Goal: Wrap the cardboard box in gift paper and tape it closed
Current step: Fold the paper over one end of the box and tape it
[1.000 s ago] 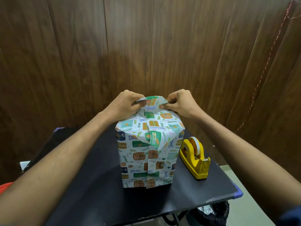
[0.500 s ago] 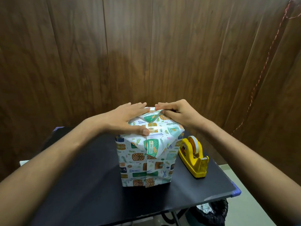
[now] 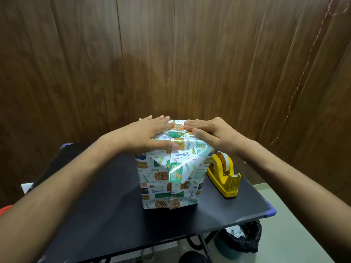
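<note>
1. The box point(image 3: 171, 173) stands upright near the middle of the desk point(image 3: 106, 221), fully covered in gift paper point(image 3: 161, 188) printed with green, brown and blue motifs; none of the cardboard shows, and a vertical seam runs down the facing side.
2. A bin point(image 3: 241, 240) lined with a black bag sits on the floor under the desk's right edge, with something crumpled and pale inside.
3. The left hand point(image 3: 148, 133) lies flat on the top left of the box, fingers straight and together, thumb stretched along the front top edge, pressing the folded paper down.
4. The right hand point(image 3: 210, 130) lies flat on the top right, fingers straight and pointing toward the left hand, their tips close but apart; neither hand grips anything.
5. A folded triangular flap hangs down the front face below the hands.
6. A yellow tape dispenser point(image 3: 225, 175) with a white roll sits on the desk just beside the box's right side.
7. The desk is black; behind it rises a dark wood-panelled wall point(image 3: 171, 54), and the floor point(image 3: 296, 234) is pale.
</note>
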